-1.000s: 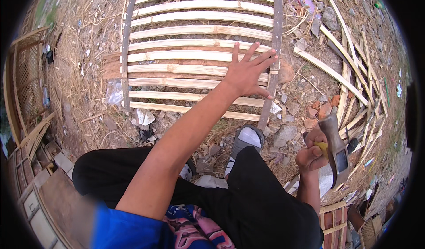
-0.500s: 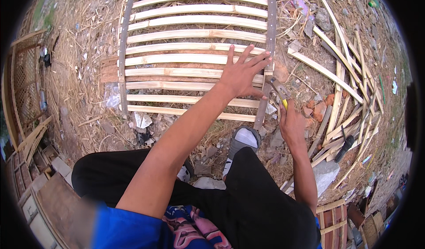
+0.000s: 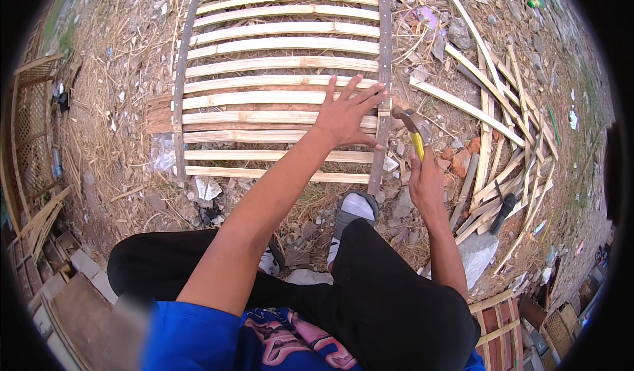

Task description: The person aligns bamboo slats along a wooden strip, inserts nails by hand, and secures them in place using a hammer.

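Note:
A slatted wooden frame lies on the ground ahead of me, its pale bamboo slats running crosswise between two dark side rails. My left hand presses flat on several slats beside the right rail, fingers spread. In my right hand is a hammer, gripped by its yellow handle. The hammer's metal head is raised just right of the rail, apart from it, near the slat ends by my left fingertips. No nail can be made out there.
Loose bamboo strips lie piled at the right, with a dark-handled tool on them. Broken bricks and a pale stone are nearby. My shoe rests close to the frame's near right corner. Lattice panels stand far left.
The hammer head has come up off the right rail and turned, in my right hand. My left hand stays on the slats. The whole view has shifted slightly.

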`<state>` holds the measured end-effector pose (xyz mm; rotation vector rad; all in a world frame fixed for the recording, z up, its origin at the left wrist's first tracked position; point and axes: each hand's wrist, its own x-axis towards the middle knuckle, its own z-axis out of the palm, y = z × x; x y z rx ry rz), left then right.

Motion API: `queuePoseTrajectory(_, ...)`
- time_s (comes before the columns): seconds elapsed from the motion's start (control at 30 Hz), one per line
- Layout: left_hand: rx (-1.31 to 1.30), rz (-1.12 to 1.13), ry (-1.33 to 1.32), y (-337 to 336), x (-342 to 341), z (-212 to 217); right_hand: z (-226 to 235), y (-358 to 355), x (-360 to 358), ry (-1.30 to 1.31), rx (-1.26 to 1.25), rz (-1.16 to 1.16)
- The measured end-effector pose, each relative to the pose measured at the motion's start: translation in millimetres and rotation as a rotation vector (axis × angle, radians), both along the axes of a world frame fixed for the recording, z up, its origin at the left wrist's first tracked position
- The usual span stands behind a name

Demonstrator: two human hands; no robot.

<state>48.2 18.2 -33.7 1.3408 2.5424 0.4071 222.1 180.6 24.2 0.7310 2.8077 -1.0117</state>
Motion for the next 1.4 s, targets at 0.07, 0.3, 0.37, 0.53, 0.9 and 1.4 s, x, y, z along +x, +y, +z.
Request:
queuePoseTrajectory(0.07,-0.007,-0.01,0.006,0.0,8.6,9.6,19.5,5.8,10.3,-0.028,0.018,-0.066)
queuePoseTrajectory(0.3,-0.052,0.11,-0.009,-29.7,61.6,11.3,-2.9,-6.3,107.4,-0.141,0.036,-0.279)
queuePoseTrajectory(0.37,-0.127,0.131,-0.001,-50.5,77.3,9.4,-11.9,-11.9,127.2,-0.164,0.064,-0.323)
queuePoseTrajectory(0.53,-0.178,0.157,-0.053,-91.3,104.4,25.9,-55.2,3.7,167.1,-0.388,-0.135,-0.355)
queuePoseTrajectory(0.9,-0.463,0.051,-0.259,-161.1,28.5,158.6,196.3,55.1,74.3,0.421,0.232,-0.101)
queuePoseTrajectory(1.4,0.885,0.121,-0.139,-58.7,133.7,312.9,271.9,-55.6,-91.3,-0.081,0.598,0.29)
